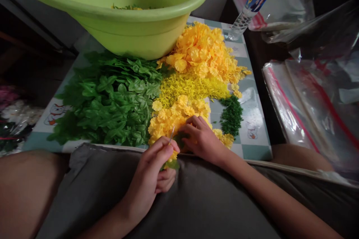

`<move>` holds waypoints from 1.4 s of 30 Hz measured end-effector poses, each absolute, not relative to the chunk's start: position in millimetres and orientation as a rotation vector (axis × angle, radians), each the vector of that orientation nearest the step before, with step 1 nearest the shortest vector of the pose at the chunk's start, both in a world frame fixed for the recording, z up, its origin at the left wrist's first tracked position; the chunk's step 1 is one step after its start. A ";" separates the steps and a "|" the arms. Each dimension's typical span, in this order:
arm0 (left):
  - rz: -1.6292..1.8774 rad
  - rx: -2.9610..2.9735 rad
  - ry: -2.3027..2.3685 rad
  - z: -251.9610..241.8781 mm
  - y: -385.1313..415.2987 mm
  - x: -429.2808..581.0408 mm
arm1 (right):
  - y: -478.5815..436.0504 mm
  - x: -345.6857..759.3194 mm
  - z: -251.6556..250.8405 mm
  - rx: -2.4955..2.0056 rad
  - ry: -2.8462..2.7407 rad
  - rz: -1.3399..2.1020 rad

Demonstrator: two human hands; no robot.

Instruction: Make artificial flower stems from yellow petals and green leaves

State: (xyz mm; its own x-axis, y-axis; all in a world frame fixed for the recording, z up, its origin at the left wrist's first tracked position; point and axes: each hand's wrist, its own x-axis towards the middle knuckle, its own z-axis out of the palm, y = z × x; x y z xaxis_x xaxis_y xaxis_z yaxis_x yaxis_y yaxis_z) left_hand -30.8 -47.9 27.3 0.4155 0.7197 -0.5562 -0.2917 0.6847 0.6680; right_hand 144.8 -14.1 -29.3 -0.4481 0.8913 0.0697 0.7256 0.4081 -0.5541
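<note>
My left hand (153, 170) is closed around an artificial flower stem, whose thin pale tip (172, 133) pokes up between thumb and forefinger. Yellow petals (171, 157) and a bit of green leaf (173, 164) show inside that hand. My right hand (206, 140) rests at the near edge of a pile of small yellow artificial flower heads (182, 110). Its fingers are bent and drawn together by a dark green piece, and what they grip is hidden. Left of the pile spreads a heap of green artificial leaves (112, 101).
Behind stands a big green plastic tub (134, 33). Yellow sprigs (193, 86), a larger heap of yellow-orange flowers (203, 50) and a dark green tuft (232, 115) lie on the low table (256, 152). A water bottle (252, 5) and plastic bags (297, 101) are at right.
</note>
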 end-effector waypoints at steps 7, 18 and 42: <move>0.699 0.504 0.976 29.7 -46.6 -30.1 | -16.3 143.1 -33.5 -1.443 -2.406 0.594; 0.730 0.491 0.976 30.4 -46.6 -31.7 | -14.0 142.5 -32.0 -1.356 -2.458 0.544; 0.773 0.392 0.991 31.4 -42.5 -29.4 | -16.5 138.1 -32.3 -1.346 -2.601 0.569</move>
